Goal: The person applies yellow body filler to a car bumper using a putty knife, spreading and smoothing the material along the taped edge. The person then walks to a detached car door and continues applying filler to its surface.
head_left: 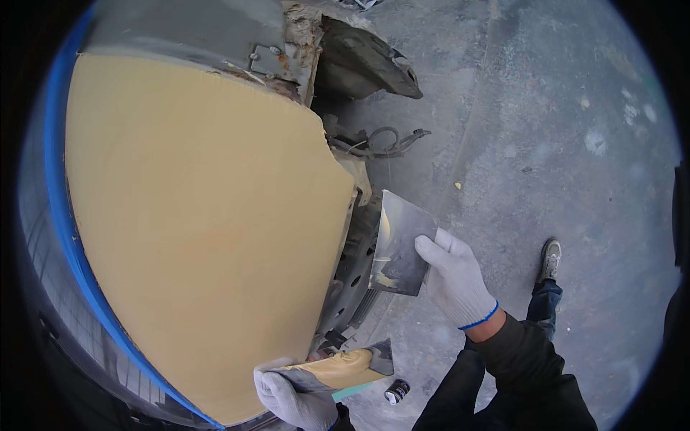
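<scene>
A broad car body panel (205, 226) lies before me, coated in smooth yellow body filler. Blue masking tape (81, 264) follows its curved left edge. In a white knitted glove, my right hand (453, 275) grips a flat grey spreader plate (401, 253) between thumb and fingers, with filler smeared on its left and lower parts. My left hand (296, 396), also gloved, holds a second dark plate (381, 358) low by the panel's near end. A mound of yellow filler (345, 363) sits on that plate. Both plates appear apart from the coated surface.
Grey primed bodywork (188, 27) with rusty edges adjoins the panel's far side. Loose wiring (391, 143) and a dark hanging part (366, 64) jut out over the concrete floor (539, 134). A small dark can (397, 391) lies near my legs. My shoe (551, 258) is at right.
</scene>
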The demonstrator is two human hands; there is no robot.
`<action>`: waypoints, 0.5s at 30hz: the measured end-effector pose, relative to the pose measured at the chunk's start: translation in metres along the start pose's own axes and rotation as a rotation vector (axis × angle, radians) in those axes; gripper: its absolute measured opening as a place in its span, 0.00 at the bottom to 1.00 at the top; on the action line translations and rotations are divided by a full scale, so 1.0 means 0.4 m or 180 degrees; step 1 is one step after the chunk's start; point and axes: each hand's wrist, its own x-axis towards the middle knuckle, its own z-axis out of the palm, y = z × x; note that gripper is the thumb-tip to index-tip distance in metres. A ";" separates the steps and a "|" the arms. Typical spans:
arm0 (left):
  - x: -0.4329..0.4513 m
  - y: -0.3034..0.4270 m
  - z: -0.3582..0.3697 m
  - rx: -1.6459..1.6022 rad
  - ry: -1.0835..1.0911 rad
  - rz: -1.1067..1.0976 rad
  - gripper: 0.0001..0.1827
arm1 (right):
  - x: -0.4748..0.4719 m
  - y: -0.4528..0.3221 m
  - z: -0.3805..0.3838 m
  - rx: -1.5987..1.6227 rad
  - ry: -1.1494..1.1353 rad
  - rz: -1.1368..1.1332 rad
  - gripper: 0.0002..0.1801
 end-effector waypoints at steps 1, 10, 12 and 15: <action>0.000 0.000 0.000 0.0064 0.0036 0.0058 0.13 | 0.017 -0.002 0.029 0.0264 0.0075 -0.0116 0.18; -0.003 0.008 -0.009 -0.0170 0.0031 -0.0130 0.15 | 0.053 -0.029 0.113 0.0081 -0.0245 -0.0378 0.19; -0.003 0.013 -0.008 -0.0504 0.0116 -0.0404 0.16 | 0.036 -0.056 0.115 0.0121 -0.0146 -0.0272 0.20; 0.000 0.023 -0.004 -0.0657 0.0246 -0.0495 0.17 | 0.040 -0.078 0.097 0.0229 -0.0038 -0.0267 0.21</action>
